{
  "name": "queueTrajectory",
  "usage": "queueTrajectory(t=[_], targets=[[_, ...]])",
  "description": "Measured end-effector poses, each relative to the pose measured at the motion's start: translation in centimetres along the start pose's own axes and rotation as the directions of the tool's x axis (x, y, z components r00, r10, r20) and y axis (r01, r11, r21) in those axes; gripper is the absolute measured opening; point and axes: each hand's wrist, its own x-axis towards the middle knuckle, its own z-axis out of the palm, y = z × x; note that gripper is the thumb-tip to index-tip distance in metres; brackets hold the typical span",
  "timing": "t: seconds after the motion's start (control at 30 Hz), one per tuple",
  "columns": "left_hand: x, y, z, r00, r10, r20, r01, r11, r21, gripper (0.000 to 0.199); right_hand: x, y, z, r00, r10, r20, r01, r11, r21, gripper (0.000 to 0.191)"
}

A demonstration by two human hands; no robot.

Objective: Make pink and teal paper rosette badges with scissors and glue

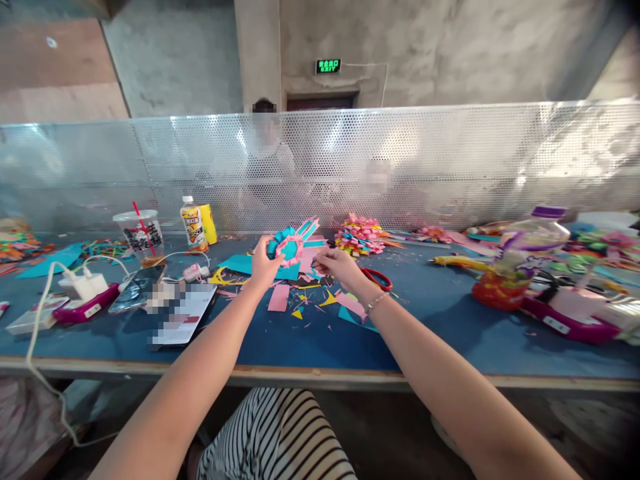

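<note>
My left hand [265, 261] is closed on a paper rosette [289, 252] with a pink ruffled rim, a blue centre, blue loops on its left and pink and blue strips sticking up at its right. Just right of the rosette is my right hand [337, 265], its thumb and fingers pinched together; what they hold, if anything, is too small to make out. Below both hands lie a pink paper piece [279, 298] and yellow and pink scraps. Red-handled scissors [376, 279] lie partly behind my right hand.
On the left stand a plastic cup [141, 237] and a bottle [193, 225], near a phone [137, 288], a tablet [187, 317] and a purple power strip [86, 303]. A pile of paper rosettes [357, 237] sits behind. A large jar [520, 260] stands right. A perforated metal screen [200, 160] backs the table.
</note>
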Motion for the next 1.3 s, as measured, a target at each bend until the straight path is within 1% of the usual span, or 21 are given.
queueTrajectory(t=[0.1,0.17,0.23,0.43,0.6,0.7,0.8,0.93,1.07,1.17,1.23,1.3], targets=[[-0.6,1.1,0.2,0.991,0.098,0.085,-0.106,0.99,0.092,0.038,-0.1,0.0,0.4,0.999,-0.003,0.036,-0.001,0.994,0.105,0.02],[-1.0,1.6,0.4,0.983,0.117,0.143,-0.136,0.982,0.131,0.038,-0.2,0.2,0.8,0.999,-0.002,0.052,-0.005,0.99,0.14,0.024],[-1.3,1.9,0.6,0.977,0.121,0.175,-0.152,0.973,0.172,0.037,-0.2,0.3,1.1,0.997,0.006,0.074,-0.019,0.985,0.171,0.027],[-1.7,2.0,1.1,0.968,0.153,0.198,-0.196,0.955,0.221,0.035,-0.1,0.9,1.3,0.995,0.031,0.096,-0.056,0.962,0.267,0.032],[-1.7,2.1,1.2,0.96,0.183,0.211,-0.23,0.947,0.224,0.034,0.0,1.1,1.3,0.991,0.029,0.129,-0.072,0.938,0.34,0.03],[-1.6,2.0,1.0,0.964,0.171,0.205,-0.218,0.947,0.237,0.034,-0.1,1.0,1.3,0.99,0.022,0.139,-0.07,0.935,0.349,0.028],[-1.2,1.8,0.6,0.971,0.141,0.192,-0.184,0.956,0.229,0.034,-0.2,0.6,1.1,0.991,-0.002,0.131,-0.041,0.945,0.325,0.027],[-0.8,1.4,0.2,0.979,0.097,0.179,-0.133,0.97,0.202,0.038,-0.5,-0.3,0.7,0.997,-0.04,0.073,0.017,0.955,0.295,0.027],[-0.5,0.7,0.1,0.986,0.055,0.154,-0.075,0.989,0.128,0.04,-0.2,-0.9,-0.5,0.993,-0.113,-0.044,0.119,0.975,0.19,0.028],[-0.3,0.3,0.2,0.989,-0.007,0.15,-0.004,0.998,0.07,0.041,0.4,-0.9,-1.8,0.974,-0.174,-0.144,0.193,0.972,0.135,0.028],[-0.2,0.2,0.1,0.988,-0.043,0.148,0.036,0.998,0.05,0.042,0.9,-0.7,-2.8,0.958,-0.203,-0.203,0.223,0.972,0.078,0.028],[-0.1,0.2,0.0,0.988,-0.055,0.142,0.051,0.998,0.035,0.042,1.3,-0.5,-3.5,0.945,-0.227,-0.236,0.237,0.971,0.017,0.027]])
